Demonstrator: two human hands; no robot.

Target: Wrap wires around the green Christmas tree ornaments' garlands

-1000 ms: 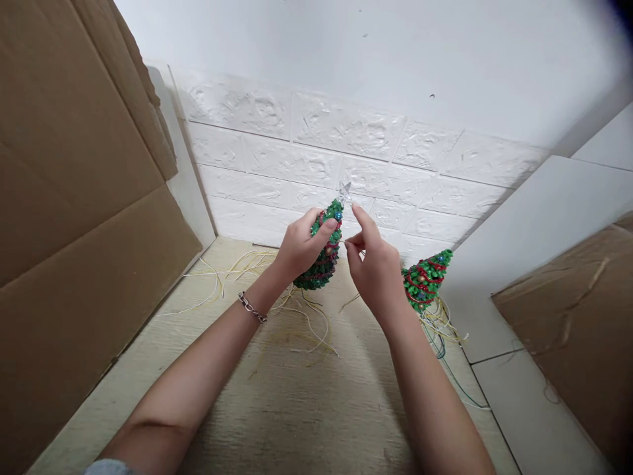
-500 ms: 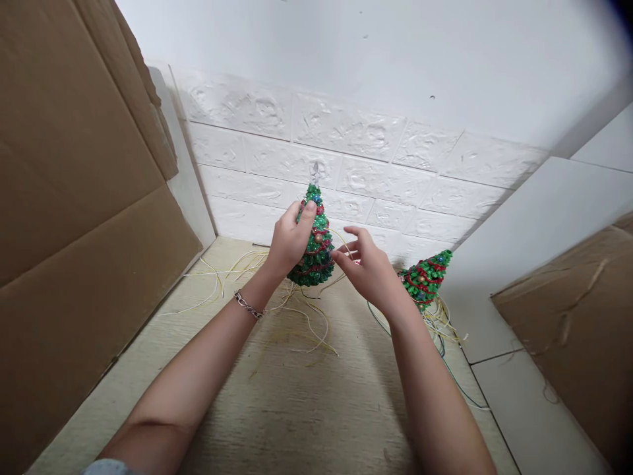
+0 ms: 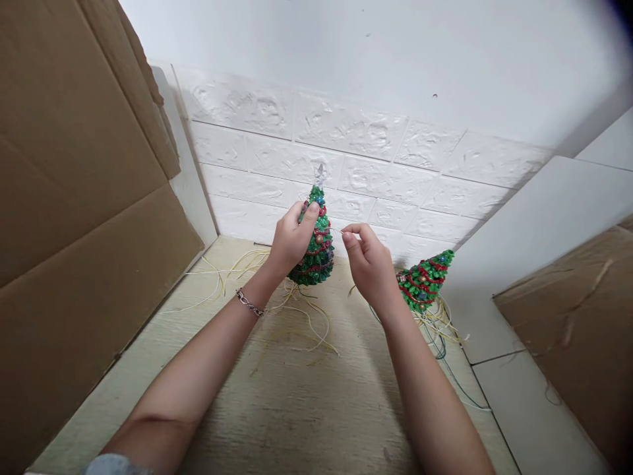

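My left hand (image 3: 295, 236) is closed around the left side of a small green Christmas tree ornament (image 3: 322, 254), thumb across its upper front. The tree stands upright, with red garland, small baubles and a clear star (image 3: 319, 175) on its tip. To its right, my right hand (image 3: 364, 258) pinches a thin pale wire (image 3: 336, 230) that runs out from the tree's side. Several white and yellow wires (image 3: 316, 323) trail from under the base onto the wooden surface. A second green tree (image 3: 426, 280) leans to the right, partly hidden behind my right wrist.
White brick-patterned wall panels (image 3: 356, 175) close off the back. A big cardboard sheet (image 3: 84, 165) rises on the left, and another cardboard piece (image 3: 568, 316) stands on the right. Green and yellow wires (image 3: 438, 336) lie tangled below the second tree on the wooden surface (image 3: 297, 409).
My right hand's fingers have closed from a loose, spread pose into a pinch on the wire, which is now drawn straighter. The left hand keeps its hold on the tree.
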